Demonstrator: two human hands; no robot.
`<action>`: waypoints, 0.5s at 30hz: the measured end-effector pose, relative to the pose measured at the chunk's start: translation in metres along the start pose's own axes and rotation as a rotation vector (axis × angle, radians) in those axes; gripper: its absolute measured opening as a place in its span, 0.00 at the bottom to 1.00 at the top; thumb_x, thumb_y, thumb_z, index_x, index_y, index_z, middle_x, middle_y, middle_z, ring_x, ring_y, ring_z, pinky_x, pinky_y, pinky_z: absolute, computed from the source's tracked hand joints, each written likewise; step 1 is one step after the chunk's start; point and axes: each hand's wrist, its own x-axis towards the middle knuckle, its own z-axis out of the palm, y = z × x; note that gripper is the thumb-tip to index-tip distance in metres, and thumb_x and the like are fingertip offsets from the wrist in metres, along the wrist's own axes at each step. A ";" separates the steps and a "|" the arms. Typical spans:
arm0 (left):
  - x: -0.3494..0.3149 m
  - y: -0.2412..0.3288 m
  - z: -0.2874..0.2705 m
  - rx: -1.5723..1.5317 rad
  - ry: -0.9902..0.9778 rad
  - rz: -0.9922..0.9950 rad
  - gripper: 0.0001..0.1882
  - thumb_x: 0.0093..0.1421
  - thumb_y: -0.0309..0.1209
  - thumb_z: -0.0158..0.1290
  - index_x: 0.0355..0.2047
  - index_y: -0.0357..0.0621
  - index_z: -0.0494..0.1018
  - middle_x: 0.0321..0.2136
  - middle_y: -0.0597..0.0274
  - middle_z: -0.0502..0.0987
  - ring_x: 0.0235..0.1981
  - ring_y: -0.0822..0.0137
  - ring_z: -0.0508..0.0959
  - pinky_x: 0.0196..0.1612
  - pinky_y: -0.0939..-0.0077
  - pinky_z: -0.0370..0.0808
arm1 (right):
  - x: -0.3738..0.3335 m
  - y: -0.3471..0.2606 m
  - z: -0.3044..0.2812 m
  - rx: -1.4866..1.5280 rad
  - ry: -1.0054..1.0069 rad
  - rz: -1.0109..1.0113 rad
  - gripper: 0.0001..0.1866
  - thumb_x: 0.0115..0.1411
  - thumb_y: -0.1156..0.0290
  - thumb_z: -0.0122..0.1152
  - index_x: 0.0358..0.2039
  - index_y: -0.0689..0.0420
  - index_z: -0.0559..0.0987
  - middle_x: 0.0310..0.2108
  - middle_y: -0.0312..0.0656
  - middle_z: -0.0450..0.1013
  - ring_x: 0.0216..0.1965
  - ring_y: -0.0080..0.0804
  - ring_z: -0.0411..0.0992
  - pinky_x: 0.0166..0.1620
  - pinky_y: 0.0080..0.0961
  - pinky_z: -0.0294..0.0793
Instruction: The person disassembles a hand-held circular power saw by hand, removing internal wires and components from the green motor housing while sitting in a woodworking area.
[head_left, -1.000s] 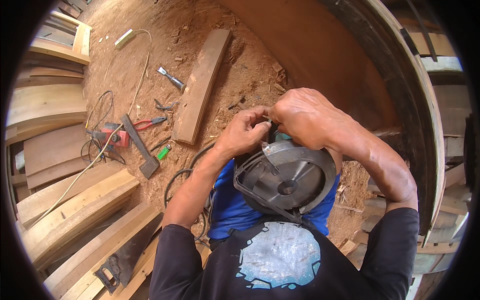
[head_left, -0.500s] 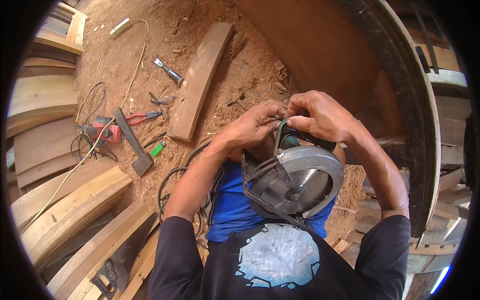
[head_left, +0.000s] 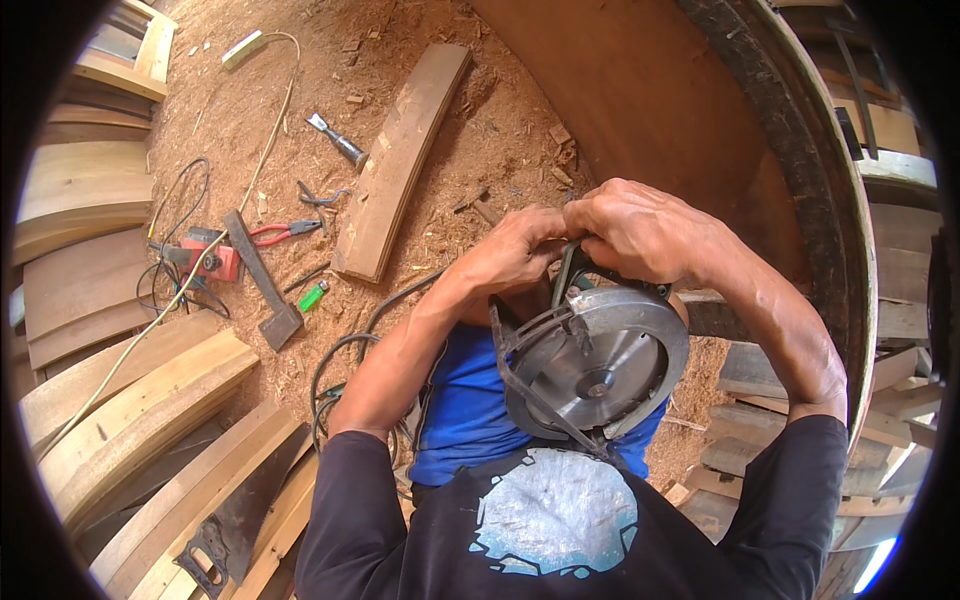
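A circular saw (head_left: 640, 310) with a round steel blade rests on my lap, over blue shorts, its blade side facing up. At the saw's far end my left hand (head_left: 520, 245) is closed, fingertips pinched together beside the dark green handle. My right hand (head_left: 640, 230) arches over the same end, fingers curled down and meeting those of the left. Whatever the two hands pinch is hidden under the fingers. A black cable (head_left: 365, 330) lies in loops beside my left forearm.
Left on the sawdust lie a hammer (head_left: 262, 285), red-handled pliers (head_left: 285, 232), a green lighter (head_left: 313, 295), a red power tool (head_left: 212, 258) and a chisel-like tool (head_left: 338, 140). A thick plank (head_left: 400, 165) lies ahead. A handsaw (head_left: 225, 535) leans among stacked boards. A large curved wooden piece (head_left: 660, 100) stands right.
My right hand has rolled over, its knuckles now up and its elbow farther out to the right. The saw has shifted slightly; my left hand stays nearly in place.
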 end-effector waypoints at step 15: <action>-0.007 -0.001 0.007 -0.434 0.085 -0.352 0.15 0.68 0.25 0.60 0.52 0.32 0.76 0.41 0.52 0.86 0.44 0.64 0.86 0.50 0.61 0.83 | 0.000 0.003 0.016 -0.023 0.082 0.142 0.15 0.54 0.68 0.66 0.40 0.62 0.81 0.38 0.59 0.81 0.46 0.62 0.80 0.48 0.56 0.77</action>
